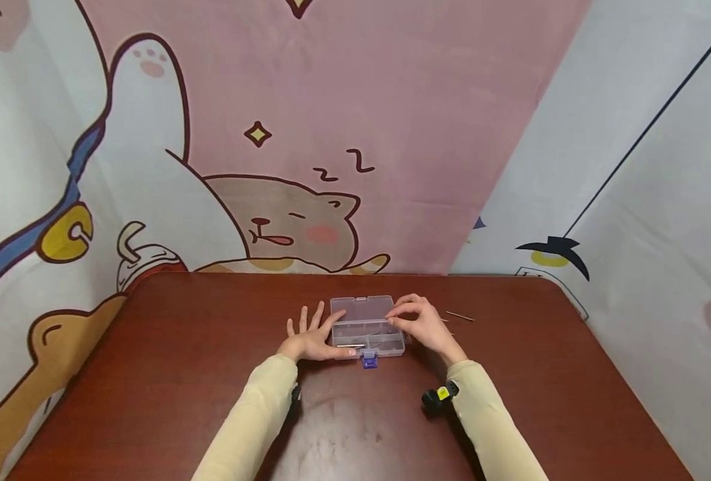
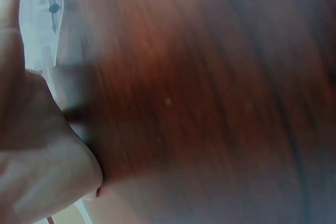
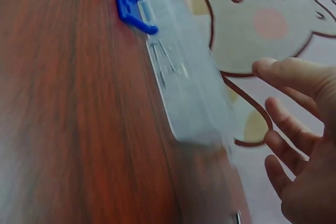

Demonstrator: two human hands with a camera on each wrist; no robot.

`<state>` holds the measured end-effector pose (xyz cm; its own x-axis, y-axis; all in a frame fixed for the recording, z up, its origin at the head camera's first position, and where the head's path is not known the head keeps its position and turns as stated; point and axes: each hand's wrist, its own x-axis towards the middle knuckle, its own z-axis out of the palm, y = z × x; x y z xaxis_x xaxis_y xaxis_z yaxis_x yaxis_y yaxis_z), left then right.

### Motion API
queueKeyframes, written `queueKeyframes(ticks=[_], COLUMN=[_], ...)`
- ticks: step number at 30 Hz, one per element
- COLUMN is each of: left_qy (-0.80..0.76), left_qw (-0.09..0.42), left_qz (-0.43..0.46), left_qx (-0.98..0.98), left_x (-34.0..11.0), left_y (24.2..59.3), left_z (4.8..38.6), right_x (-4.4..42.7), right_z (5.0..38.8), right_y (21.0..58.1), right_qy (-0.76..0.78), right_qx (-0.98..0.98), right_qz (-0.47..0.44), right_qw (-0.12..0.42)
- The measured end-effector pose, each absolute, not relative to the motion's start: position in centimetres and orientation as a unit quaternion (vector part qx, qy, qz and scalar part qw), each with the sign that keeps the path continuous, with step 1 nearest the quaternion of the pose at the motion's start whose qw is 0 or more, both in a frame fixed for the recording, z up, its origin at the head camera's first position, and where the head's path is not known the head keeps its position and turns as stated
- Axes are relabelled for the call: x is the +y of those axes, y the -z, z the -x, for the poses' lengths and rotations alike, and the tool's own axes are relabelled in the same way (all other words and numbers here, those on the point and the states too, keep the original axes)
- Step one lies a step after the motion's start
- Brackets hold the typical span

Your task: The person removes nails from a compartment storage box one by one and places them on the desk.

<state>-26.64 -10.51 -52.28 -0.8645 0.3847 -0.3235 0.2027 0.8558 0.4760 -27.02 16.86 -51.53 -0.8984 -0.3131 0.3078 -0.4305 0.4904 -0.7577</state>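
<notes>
A clear plastic compartment box (image 1: 385, 345) lies on the table with its lid (image 1: 361, 308) folded back and a blue latch (image 1: 370, 361) at the front. In its front compartment sits a thin metal piece (image 1: 350, 345); the left wrist view shows a screw (image 2: 53, 9) there. My left hand (image 1: 314, 342) rests against the box's left side, fingers straight and spread, thumb along the front edge. Above the box's right side hovers my right hand (image 1: 422, 325), thumb and index close together, the other fingers loosely bent. No thing shows in it in the right wrist view.
A thin metal rod (image 1: 460, 316) lies on the brown table (image 1: 211, 401) right of my right hand. Other small pieces beside that hand are partly hidden. A cartoon-printed cloth (image 1: 421, 133) hangs behind the table's back edge.
</notes>
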Motion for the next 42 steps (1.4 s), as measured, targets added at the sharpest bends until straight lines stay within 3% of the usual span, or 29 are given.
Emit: queueKeyframes(ticks=[6, 17, 42], left_qy=[-0.198, -0.204, -0.212], left_qw=[0.227, 0.232, 0.234], left_qz=[-0.154, -0.154, -0.153], left_qx=[0.941, 0.939, 0.936], left_x=[-10.2, -10.1, -10.1], left_y=[51.4, 51.9, 51.8], left_z=[26.3, 26.5, 26.6], right_x=[14.8, 14.7, 14.5], right_z=[28.3, 29.0, 29.6], right_y=[52.2, 52.0, 52.6], right_qy=[-0.421, -0.357, -0.314], right_qx=[-0.873, -0.889, -0.901], right_qz=[-0.247, -0.279, -0.296], right_qw=[-0.008, -0.071, -0.035])
